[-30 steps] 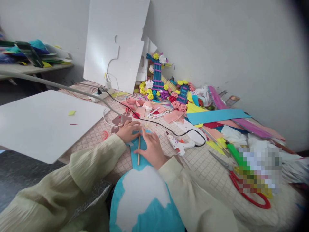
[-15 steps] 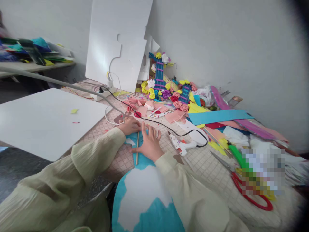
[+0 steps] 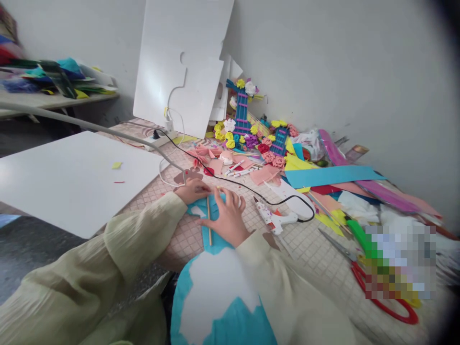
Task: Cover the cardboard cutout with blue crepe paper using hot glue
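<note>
A guitar-shaped white board (image 3: 216, 292) edged with blue crepe paper lies in front of me, its narrow neck pointing away. Along the blue neck runs a thin wooden stick (image 3: 209, 223). My left hand (image 3: 194, 190) is closed at the stick's far end, its fingertips pinched there; their exact grip is partly hidden. Over the neck's right side, my right hand (image 3: 230, 216) has its fingers spread and curved. Its index fingertip is near the stick's far end, and its thumb reaches across the stick's middle.
A white glue gun (image 3: 273, 218) with a black cord (image 3: 251, 188) lies to the right. Red-handled scissors (image 3: 373, 282) are at front right. Paper flowers and two small blue guitars (image 3: 242, 112) stand at the back. A white board (image 3: 79, 187) lies left, near a power strip (image 3: 158, 141).
The whole scene has shifted slightly right in view as my head turned a little. Both hands keep nearly the same place on the neck and the stick.
</note>
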The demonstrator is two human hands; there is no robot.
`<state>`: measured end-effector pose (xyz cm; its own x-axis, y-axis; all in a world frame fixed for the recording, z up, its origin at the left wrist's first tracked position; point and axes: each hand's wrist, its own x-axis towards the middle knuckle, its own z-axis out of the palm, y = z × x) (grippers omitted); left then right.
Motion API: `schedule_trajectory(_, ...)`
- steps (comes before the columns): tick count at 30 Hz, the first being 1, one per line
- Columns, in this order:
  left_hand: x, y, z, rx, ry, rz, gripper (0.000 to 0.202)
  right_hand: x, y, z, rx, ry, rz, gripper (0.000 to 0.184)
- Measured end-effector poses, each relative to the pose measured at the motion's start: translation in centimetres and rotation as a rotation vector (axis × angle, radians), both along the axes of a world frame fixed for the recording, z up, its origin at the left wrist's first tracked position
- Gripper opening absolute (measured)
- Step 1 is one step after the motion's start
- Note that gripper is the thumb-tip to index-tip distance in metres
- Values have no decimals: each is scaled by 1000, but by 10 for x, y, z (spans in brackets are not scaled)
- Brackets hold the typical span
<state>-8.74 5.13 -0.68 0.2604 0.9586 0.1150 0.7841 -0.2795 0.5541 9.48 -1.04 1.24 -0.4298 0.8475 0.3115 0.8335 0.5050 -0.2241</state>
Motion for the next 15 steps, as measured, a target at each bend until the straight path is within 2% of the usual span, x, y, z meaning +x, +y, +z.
schedule_trajectory(2,-1,-1,-3,16,-27,-6,31,8,-6,2,-48,14,-11,73)
schedule_trajectory(5,-2,-1,-6,40,-57,-14,30,14,-15,3,-205,-38,26,41)
schedule_trajectory(7,-5,-1,-7,62,-73,-15,30,16,-19,2,-280,-112,51,30)
schedule_trajectory(12,-17,-19,-5,144,-87,-30,37,21,-21,5,-285,-179,70,19)
schedule_trajectory(15,-20,-43,-3,241,24,-151,36,24,-21,7,-287,-179,58,22)
